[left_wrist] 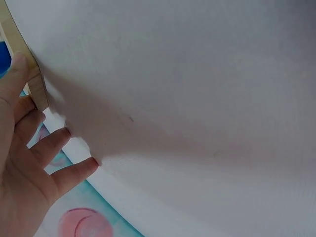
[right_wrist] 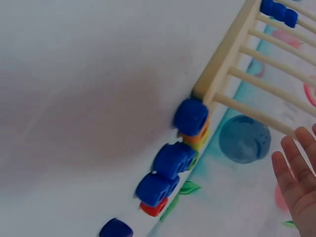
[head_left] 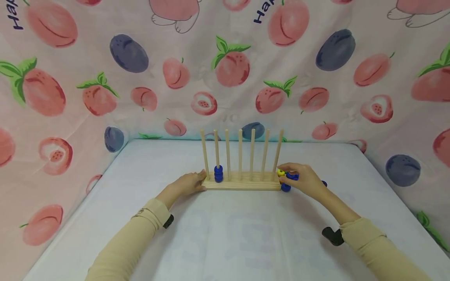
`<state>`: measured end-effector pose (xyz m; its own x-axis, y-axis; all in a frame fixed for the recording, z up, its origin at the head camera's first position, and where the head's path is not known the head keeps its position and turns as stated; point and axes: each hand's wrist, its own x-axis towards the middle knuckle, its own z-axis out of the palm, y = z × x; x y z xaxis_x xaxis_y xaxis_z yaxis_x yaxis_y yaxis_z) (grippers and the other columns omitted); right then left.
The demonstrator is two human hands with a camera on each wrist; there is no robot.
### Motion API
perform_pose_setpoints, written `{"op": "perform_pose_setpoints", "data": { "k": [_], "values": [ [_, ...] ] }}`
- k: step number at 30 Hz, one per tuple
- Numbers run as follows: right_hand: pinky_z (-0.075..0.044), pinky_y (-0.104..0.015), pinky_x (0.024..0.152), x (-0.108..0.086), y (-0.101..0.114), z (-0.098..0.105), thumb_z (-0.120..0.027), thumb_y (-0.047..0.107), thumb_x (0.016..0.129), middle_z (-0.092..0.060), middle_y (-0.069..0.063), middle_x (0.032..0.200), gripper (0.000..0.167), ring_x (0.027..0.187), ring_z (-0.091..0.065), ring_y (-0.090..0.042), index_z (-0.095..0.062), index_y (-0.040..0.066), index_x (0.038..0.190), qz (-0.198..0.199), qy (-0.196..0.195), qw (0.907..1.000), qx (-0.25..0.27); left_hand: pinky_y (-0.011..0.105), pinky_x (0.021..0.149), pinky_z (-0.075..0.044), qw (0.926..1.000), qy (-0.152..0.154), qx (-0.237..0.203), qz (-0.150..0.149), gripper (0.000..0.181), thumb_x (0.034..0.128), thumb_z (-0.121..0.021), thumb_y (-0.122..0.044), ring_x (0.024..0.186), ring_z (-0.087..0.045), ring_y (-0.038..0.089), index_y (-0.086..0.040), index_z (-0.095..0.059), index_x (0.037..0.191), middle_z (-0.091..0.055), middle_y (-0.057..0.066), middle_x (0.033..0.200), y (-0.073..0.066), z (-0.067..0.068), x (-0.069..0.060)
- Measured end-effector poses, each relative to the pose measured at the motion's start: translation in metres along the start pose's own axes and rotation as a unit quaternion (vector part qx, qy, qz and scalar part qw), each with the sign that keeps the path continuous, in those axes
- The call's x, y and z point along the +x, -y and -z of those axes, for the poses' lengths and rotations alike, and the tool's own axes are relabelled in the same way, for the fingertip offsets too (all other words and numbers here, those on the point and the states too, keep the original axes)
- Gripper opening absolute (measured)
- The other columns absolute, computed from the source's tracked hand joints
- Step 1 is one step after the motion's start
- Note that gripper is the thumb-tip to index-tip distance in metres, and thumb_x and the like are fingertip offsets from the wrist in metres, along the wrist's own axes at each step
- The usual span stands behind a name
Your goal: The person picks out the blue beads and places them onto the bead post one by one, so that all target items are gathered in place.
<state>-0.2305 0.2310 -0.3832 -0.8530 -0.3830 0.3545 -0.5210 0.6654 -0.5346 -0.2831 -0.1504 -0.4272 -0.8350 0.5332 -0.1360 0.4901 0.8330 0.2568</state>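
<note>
Nearest, in front of the wooden rack (head_left: 242,186), two beige sleeves (head_left: 130,238) reach over the white bench (head_left: 239,242), each with a dark object (head_left: 333,236) at the cuff. The left hand (head_left: 188,183) pinches the rack's left end between thumb and forefinger. The right hand (head_left: 305,180), its fingers extended, is just beside the rack's right end, above loose beads (head_left: 286,188).

The rack stands upright on the bench: a pale, straight-grained base bearing seven slim, round rods (head_left: 240,156) in a row. Three glossy blue beads (head_left: 218,174) are stacked on the second rod from the rack's left end.

The right wrist view shows what the right hand partly covers in the head view: blue, orange, yellow and green beads clustered off the rack's right end, a red bead (right_wrist: 154,207) beneath blue ones, and a darker blue bead (right_wrist: 116,229) farthest from the rack. Only the left wrist view shows that hand's other fingertips spread past the rack's end.

Behind the rack hangs a fruit-printed cloth (head_left: 204,47).
</note>
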Motion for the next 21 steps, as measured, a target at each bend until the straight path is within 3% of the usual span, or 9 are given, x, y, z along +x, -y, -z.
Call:
{"op": "perform_pose_setpoints", "data": {
  "k": [14, 21],
  "values": [
    [-0.054, -0.049, 0.084, -0.004, -0.017, -0.002, -0.071, 0.010, 0.084, -0.066, -0.024, 0.111, 0.037, 0.101, -0.063, -0.038, -0.061, -0.007, 0.115, -0.022, 0.034, 0.9987, -0.030, 0.054, 0.108, -0.035, 0.9999, 0.000, -0.013, 0.010, 0.066, 0.0930, -0.058, -0.031, 0.127, -0.042, 0.047, 0.001, -0.032, 0.144, -0.036, 0.023, 0.146, 0.002, -0.003, 0.001],
    [-0.055, -0.047, 0.080, -0.005, -0.026, -0.001, -0.073, 0.015, 0.082, -0.068, -0.022, 0.104, 0.037, 0.098, -0.064, -0.036, -0.063, -0.006, 0.110, -0.034, 0.065, 0.9966, -0.038, 0.054, 0.107, -0.035, 0.9998, -0.001, -0.016, 0.015, 0.066, 0.0929, -0.058, -0.032, 0.128, -0.042, 0.046, -0.001, -0.031, 0.145, -0.036, 0.022, 0.146, 0.004, -0.004, 0.003]
  ]
}}
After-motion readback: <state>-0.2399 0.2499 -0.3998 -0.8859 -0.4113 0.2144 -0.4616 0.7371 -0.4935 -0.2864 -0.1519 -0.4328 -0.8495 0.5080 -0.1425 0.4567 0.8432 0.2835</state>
